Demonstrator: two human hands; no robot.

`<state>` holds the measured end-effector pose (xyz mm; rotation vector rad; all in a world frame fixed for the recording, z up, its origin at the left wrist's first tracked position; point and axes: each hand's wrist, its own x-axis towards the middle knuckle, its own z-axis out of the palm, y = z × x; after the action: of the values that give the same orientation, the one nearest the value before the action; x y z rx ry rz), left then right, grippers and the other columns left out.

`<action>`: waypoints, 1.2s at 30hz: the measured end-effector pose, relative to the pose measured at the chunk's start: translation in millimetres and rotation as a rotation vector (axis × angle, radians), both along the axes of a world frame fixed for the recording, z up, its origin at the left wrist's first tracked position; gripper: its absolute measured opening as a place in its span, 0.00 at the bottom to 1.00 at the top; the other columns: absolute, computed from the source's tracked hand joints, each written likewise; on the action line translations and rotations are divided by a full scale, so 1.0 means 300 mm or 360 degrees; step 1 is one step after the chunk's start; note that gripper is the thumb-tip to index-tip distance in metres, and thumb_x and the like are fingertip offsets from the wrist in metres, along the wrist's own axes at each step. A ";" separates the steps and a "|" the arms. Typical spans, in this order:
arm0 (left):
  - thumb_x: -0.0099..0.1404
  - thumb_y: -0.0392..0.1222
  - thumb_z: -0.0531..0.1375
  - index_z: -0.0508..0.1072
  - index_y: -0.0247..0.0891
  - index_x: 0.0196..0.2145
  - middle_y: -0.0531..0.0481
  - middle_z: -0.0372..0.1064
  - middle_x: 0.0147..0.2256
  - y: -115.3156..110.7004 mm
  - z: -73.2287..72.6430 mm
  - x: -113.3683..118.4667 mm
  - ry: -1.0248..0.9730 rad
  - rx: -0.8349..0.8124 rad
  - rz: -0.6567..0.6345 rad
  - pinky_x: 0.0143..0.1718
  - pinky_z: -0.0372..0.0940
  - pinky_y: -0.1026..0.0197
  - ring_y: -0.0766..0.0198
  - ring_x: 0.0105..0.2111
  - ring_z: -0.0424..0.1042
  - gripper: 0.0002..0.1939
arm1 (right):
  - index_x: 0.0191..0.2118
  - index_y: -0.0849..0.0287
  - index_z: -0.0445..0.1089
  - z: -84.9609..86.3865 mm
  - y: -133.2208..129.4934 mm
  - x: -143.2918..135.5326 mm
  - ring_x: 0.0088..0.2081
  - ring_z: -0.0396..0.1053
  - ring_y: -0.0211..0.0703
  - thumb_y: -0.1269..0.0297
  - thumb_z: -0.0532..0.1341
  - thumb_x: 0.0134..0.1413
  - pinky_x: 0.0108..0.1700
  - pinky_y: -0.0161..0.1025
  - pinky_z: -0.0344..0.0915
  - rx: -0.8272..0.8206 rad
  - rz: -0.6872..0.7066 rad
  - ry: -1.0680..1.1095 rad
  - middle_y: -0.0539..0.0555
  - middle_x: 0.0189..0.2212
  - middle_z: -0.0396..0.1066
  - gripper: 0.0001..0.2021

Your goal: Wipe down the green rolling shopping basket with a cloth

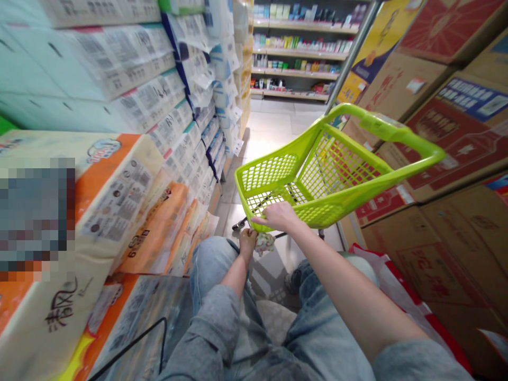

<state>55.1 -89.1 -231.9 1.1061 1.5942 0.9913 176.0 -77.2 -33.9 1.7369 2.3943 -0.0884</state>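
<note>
A lime-green shopping cart (341,206) with a lattice basket stands in front of me, its near corner close to my knees. My right hand (280,216) is closed at the basket's near lower corner, fingers curled over the rim. Just below and to the left, my left hand (248,241) is closed, its fingertips pinched together under that corner. A small bunched cloth with a speckled pattern (265,242) hangs beside the left fingertips, under the right hand. Its upper end and the exact contact with my fingers are hidden.
Stacked tissue packs (115,201) rise close on my left, with a blurred-out patch over them. Cardboard cartons (440,238) are piled on the right, near the cart handle. A tiled aisle floor (270,129) leads to shelves of small goods (301,53).
</note>
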 end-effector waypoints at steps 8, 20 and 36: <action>0.54 0.48 0.56 0.62 0.38 0.22 0.57 0.59 0.16 0.003 -0.010 0.009 -0.0316 -0.0211 -0.0012 0.19 0.55 0.67 0.70 0.17 0.60 0.12 | 0.35 0.63 0.77 -0.010 0.000 0.000 0.38 0.72 0.52 0.33 0.35 0.52 0.39 0.41 0.62 0.0021 0.0003 -0.0001 0.65 0.33 0.75 0.43; 0.60 0.44 0.55 0.72 0.35 0.34 0.48 0.73 0.30 -0.088 0.049 -0.018 0.0112 0.0198 0.0006 0.31 0.62 0.64 0.63 0.29 0.70 0.11 | 0.36 0.65 0.76 -0.001 -0.017 -0.010 0.39 0.72 0.52 0.33 0.35 0.53 0.39 0.40 0.62 0.0080 -0.0065 0.0034 0.67 0.33 0.75 0.43; 0.62 0.34 0.50 0.72 0.37 0.34 0.45 0.70 0.33 -0.147 0.094 0.023 0.0731 0.0451 -0.0647 0.37 0.60 0.62 0.61 0.34 0.69 0.10 | 0.36 0.65 0.76 -0.003 -0.012 0.003 0.39 0.72 0.51 0.33 0.36 0.54 0.40 0.39 0.61 0.0055 -0.0079 0.0042 0.66 0.34 0.75 0.43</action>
<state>62.1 -133.2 -203.8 1.8743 1.5073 0.7321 176.7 -80.9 -34.9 1.8220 2.3855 -0.0776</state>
